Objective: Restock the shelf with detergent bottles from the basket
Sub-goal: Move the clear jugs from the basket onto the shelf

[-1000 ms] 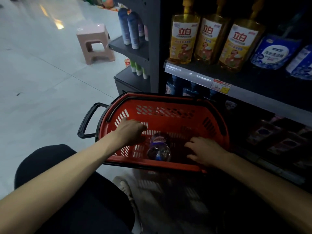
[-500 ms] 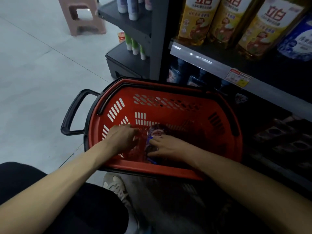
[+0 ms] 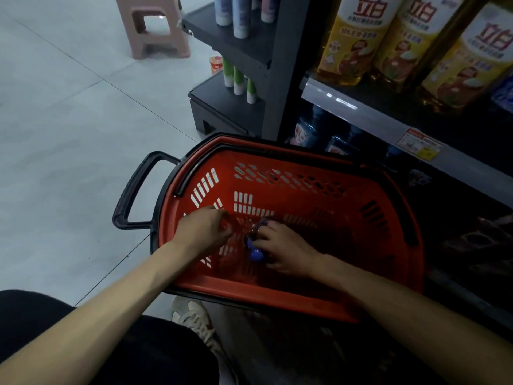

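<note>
Gripping the blue-capped detergent bottle (image 3: pixel 255 253) in the red basket (image 3: pixel 305 190): right hand (image 3: pixel 286 250). Left hand (image 3: pixel 202 229), nine o'clock, loosely curled, empty. Likely heavy, slick; take the neck.

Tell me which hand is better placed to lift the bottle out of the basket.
Right. The right hand has its fingers curled over the detergent bottle lying in the basket; the left hand sits beside it, clear of the bottle.

The pale grey tiled floor (image 3: pixel 69 134) is carrying a red slotted plastic basket (image 3: pixel 305 190) around the left hand (image 3: pixel 202 232), and a pink plastic stool (image 3: pixel 155 29) beyond.
</note>
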Demonstrator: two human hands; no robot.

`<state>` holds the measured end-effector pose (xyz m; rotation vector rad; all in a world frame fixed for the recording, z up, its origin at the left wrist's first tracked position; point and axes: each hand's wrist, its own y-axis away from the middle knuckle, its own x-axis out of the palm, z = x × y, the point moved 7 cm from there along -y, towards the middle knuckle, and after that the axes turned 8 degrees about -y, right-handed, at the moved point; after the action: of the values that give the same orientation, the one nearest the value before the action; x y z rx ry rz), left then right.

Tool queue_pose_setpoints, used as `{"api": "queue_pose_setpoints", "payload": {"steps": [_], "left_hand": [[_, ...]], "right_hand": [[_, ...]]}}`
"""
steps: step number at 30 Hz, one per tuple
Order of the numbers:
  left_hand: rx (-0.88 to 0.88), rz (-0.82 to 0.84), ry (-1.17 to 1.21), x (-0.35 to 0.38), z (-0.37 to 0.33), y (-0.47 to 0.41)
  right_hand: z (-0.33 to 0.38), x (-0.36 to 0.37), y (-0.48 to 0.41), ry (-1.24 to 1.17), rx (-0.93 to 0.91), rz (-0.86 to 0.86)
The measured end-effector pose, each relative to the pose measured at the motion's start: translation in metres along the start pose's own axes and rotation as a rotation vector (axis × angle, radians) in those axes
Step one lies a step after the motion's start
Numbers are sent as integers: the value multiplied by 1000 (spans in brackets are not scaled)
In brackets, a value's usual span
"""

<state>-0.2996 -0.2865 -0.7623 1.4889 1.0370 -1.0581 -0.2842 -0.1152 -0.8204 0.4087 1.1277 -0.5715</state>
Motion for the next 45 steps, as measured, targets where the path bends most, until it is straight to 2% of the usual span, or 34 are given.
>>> {"api": "queue_pose_setpoints", "payload": {"steps": [4,6,8,10,20,27,31,34,39,45], "left_hand": [[-18,-15,36,-3,3,2],[-22,-13,34,-3,5,3],[-15,-8,19,-2,4,3],[-5,0,4,-1,2,3],[-21,35,-39,5,2,2],[8,-15,-15,-6,-11,-6],[54,32,166,-15,-22,-16],[133,6,356,-40,-40,-21],[355,48,608,-100,-82,-9],[512,90,894,-157,-132,19]], "right_hand": [[-45,-28,-4,-525,557,-353],[-66,-26,2,-828,776,-527],[-76,-28,12,-973,873,-651],[-75,-27,18,-971,917,-669],[-50,-15,26,-981,963,-764],[-36,-75,17,-912,797,-756],[-23,-137,17,-825,689,-760],[-3,-189,23,-698,591,-736],[37,-275,36,-586,441,-558],[73,-347,56,-577,317,-348]]}}
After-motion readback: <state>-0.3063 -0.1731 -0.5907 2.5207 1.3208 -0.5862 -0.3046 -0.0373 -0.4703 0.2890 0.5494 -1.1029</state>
